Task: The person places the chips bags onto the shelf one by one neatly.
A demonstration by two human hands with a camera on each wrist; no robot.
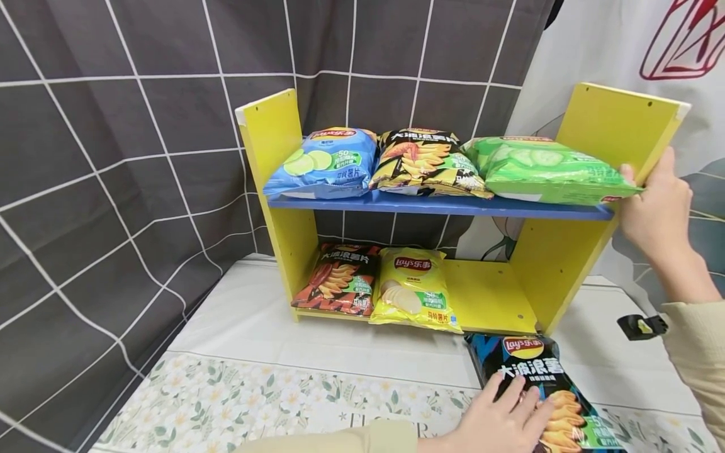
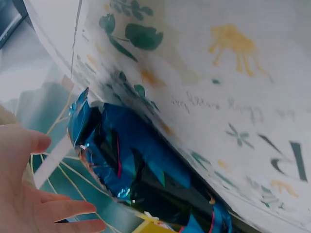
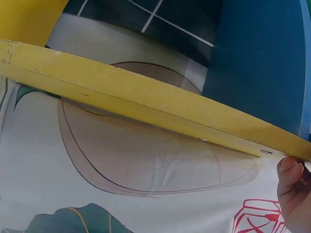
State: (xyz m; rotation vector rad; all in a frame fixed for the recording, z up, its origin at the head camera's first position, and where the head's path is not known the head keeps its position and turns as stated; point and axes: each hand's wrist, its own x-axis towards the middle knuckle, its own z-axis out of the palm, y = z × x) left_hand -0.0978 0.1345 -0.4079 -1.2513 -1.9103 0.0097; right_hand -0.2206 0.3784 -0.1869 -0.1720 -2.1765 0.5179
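My left hand lies over a black and blue bag of potato chips at the table's front right, fingers extended across its front. In the left wrist view, that hand shows straight, spread fingers beside the shiny blue chip bag. My right hand grips the right side panel of a yellow and blue shelf, with the thumb on the panel's inner side. The right wrist view shows only part of that hand, at the panel's edge.
Upper tier: a blue chip bag, a black and gold one and a green one. Lower tier: a red and black bag and a yellow bag. A small black object appears near the right sleeve.
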